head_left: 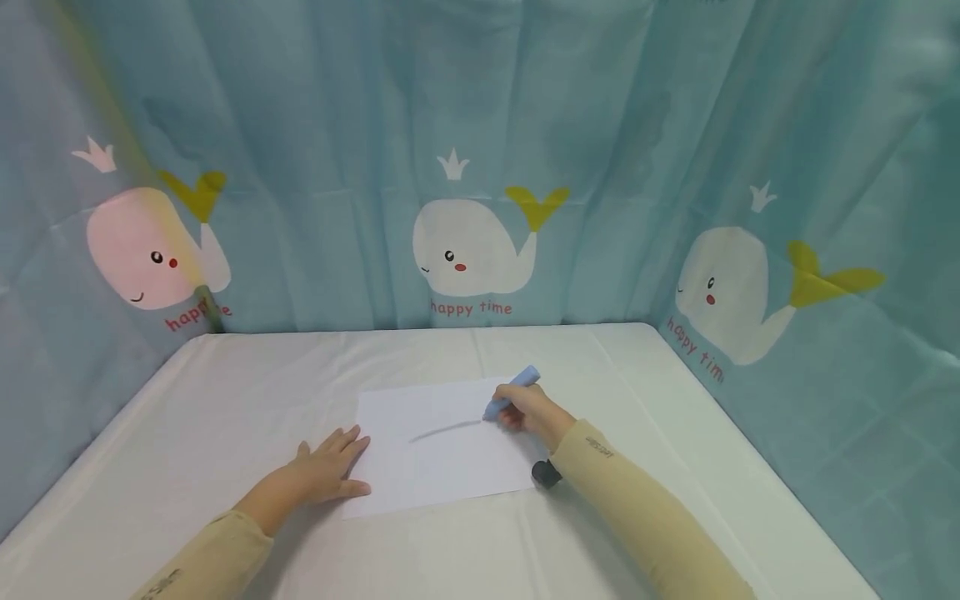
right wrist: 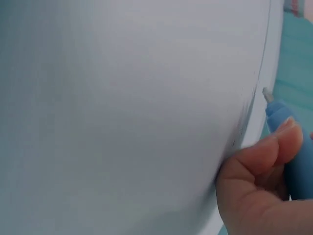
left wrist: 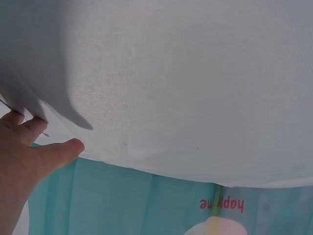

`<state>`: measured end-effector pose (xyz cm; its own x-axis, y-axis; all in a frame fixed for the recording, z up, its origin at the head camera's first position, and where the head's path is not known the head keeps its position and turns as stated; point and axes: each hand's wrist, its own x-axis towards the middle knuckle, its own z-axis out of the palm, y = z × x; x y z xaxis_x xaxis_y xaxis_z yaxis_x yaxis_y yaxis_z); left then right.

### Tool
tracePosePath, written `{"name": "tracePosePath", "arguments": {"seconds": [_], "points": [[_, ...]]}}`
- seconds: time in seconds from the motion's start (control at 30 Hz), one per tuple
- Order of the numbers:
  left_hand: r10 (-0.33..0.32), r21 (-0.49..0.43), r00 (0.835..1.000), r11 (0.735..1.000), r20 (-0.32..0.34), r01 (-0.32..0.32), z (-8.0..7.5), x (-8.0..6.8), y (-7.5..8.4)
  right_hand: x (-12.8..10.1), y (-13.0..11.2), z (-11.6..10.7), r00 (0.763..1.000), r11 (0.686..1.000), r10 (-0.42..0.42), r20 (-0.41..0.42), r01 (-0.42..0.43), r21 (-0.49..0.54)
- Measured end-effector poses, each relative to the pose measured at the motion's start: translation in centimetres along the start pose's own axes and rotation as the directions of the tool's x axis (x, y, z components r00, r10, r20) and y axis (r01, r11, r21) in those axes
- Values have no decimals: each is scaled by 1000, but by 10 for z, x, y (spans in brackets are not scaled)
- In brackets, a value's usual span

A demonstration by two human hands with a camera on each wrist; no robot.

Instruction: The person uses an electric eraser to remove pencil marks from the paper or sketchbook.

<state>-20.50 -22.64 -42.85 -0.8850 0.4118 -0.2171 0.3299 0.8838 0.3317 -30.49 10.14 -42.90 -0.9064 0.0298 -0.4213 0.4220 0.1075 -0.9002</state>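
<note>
A sheet of white paper point(head_left: 442, 475) lies on the white-covered table. My right hand point(head_left: 528, 408) pinches a light-blue marker point(head_left: 525, 377) over the sheet's right part. Tilted, the marker has its tip right at the end of a thin grey-blue line point(head_left: 446, 429) that slopes up to the right across the paper. In the right wrist view, thumb and fingers curl round the blue barrel point(right wrist: 299, 171) and the pale tip shows. Spread fingers of my left hand point(head_left: 326, 471) rest at the sheet's left edge; the left wrist view shows that hand point(left wrist: 29, 152) too.
The white cloth point(head_left: 247, 375) covers the table up to its back edge. Blue-green curtains point(head_left: 315, 167) with printed whales stand behind it and on both sides. A small dark round thing point(head_left: 546, 473) sits by the right sleeve, over the paper's lower right corner.
</note>
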Motion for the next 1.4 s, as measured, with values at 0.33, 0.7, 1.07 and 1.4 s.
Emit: {"name": "tracePosePath", "arguments": {"seconds": [0.33,0.7,1.07,1.4], "points": [[-3,-2,1000,1000,-6,3,0,0,0,-4,1,5,1000,995,-28,-14,26,-95],[-3,10,1000,1000,-17,3,1,3,-3,-2,0,6,999,995,-32,-20,30,-90],[-16,2,1000,1000,-8,16,-2,1,-1,-1,-1,6,1000,997,-26,8,26,-73],[-14,8,1000,1000,-1,14,1,2,-2,1,2,2,1000,998,-7,31,9,-65]]}}
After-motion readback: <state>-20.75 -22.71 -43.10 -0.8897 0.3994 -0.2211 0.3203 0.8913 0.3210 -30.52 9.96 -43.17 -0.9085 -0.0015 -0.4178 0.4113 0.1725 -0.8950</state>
